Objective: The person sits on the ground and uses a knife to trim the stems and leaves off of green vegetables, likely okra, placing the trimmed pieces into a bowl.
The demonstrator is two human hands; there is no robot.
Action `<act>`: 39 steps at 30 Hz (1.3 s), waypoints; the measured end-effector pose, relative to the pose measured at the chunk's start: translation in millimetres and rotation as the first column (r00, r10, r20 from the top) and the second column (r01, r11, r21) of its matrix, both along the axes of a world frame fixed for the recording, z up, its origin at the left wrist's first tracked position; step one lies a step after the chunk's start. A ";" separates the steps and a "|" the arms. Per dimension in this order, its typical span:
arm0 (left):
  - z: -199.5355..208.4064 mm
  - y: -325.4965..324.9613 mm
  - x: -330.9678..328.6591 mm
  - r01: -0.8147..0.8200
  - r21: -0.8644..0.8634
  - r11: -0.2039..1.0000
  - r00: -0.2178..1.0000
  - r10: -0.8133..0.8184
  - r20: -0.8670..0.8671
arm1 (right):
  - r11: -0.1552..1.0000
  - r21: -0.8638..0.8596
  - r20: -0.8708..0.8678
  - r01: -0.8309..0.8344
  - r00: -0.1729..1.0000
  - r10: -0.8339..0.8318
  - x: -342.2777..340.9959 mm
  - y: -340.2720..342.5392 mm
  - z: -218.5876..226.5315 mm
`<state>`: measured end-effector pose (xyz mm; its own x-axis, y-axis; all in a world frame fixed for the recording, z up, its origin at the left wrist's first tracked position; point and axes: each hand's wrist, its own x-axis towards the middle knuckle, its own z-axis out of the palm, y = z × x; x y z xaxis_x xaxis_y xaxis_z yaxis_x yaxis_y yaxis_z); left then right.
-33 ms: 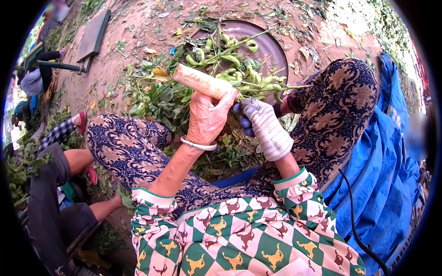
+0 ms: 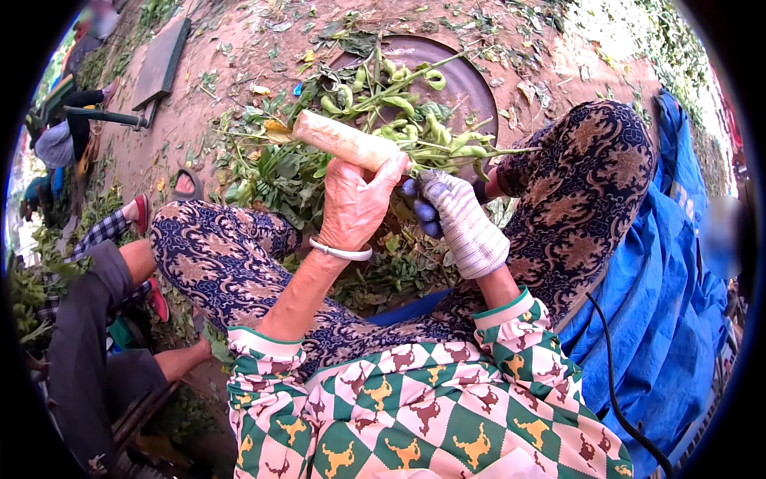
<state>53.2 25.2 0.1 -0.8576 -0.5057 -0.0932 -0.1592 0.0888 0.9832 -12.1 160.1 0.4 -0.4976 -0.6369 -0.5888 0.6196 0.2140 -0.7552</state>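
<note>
My left hand [image 2: 355, 195], bare with a white bangle at the wrist, is closed round a thick pale wooden handle [image 2: 339, 140]. The handle tilts down to the right, and whatever tool it belongs to is hidden. Close beside it, my right hand [image 2: 455, 215] wears a pale knitted glove with purple fingertips. Its fingers are curled; what they grip is hidden. Just beyond both hands lie green bean pods [image 2: 399, 102] on stems, and a leafy heap [image 2: 279, 168] spreads to the left.
Behind the pods is a round brown metal tray [image 2: 471, 84]. Blue tarpaulin [image 2: 638, 295] and a black cable [image 2: 614, 391] are at my right. My patterned knees [image 2: 582, 184] flank the work. Another person's legs [image 2: 132, 319] are close on the left, near a sandalled foot [image 2: 187, 184].
My left hand and the wooden handle have shifted slightly left. A sandalled foot has come into view at the left, and the neighbouring person's legs have moved a little.
</note>
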 end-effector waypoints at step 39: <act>-4.1 -2.6 0.4 0.107 0.028 0.994 0.992 -0.109 0.069 | 0.876 0.346 -0.485 0.337 0.863 -0.141 -13.3 62.2 -10.2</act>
